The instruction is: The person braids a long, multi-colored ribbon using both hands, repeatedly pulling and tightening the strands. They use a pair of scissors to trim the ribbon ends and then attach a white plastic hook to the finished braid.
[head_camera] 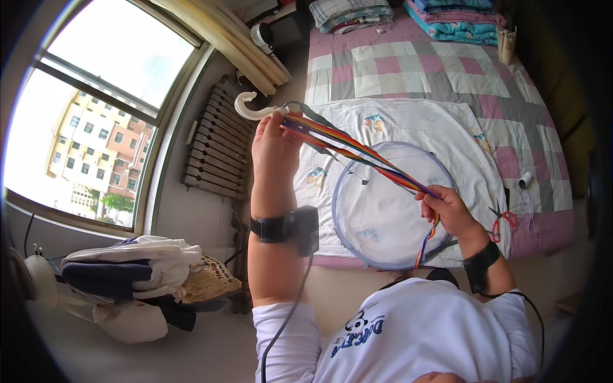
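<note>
My left hand [277, 148] is raised at the upper left of the bed, gripping the base of a white plastic hook [246, 112] together with one end of rainbow-striped ribbons [354, 146]. The ribbons run taut and bunched down to my right hand [448, 208], whose fingers close around them. A loose ribbon tail [424, 246] hangs below that hand. Alongside the ribbons trails a dark grey strap [311, 115]. Beneath them, a round white mesh piece with a blue rim [335, 210] lies on a white cloth [407, 112] with printed motifs.
Red-handled scissors [500, 222] lie open right of my right hand, by a small roll [525, 179] and tangled white string [526, 210]. Folded bedding [455, 21] is stacked on the checked bed [407, 62]. A radiator [215, 143] and piled clothes [139, 268] stand left, near the window.
</note>
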The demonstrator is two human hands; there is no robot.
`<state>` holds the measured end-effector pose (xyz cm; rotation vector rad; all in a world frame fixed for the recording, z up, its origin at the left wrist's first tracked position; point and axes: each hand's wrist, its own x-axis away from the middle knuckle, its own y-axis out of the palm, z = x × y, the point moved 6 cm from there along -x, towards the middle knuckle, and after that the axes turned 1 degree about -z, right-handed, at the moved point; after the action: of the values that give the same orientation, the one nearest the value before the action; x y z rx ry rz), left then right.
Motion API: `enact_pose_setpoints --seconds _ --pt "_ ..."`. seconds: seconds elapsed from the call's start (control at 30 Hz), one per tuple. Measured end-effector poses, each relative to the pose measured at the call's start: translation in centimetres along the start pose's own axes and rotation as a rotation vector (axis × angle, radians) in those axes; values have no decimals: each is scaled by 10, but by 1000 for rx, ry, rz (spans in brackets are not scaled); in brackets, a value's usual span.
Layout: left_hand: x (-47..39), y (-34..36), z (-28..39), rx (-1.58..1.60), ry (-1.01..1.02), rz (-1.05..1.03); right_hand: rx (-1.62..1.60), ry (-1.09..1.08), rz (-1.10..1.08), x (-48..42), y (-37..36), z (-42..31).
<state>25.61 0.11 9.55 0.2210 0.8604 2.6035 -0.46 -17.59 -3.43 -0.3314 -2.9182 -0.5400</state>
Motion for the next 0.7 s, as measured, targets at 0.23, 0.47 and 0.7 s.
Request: enact_pose_setpoints --seconds 0.23,0.47,0.7 --pt "19 -54 -64 134 -153 131 346 -327 295 25 -46 -87" --pt "66 -92 -168 264 -428 259 498 -565 225 32 -6 -178" --pt "125 -76 -213 174 -708 261 564 -409 38 4 73 -222"
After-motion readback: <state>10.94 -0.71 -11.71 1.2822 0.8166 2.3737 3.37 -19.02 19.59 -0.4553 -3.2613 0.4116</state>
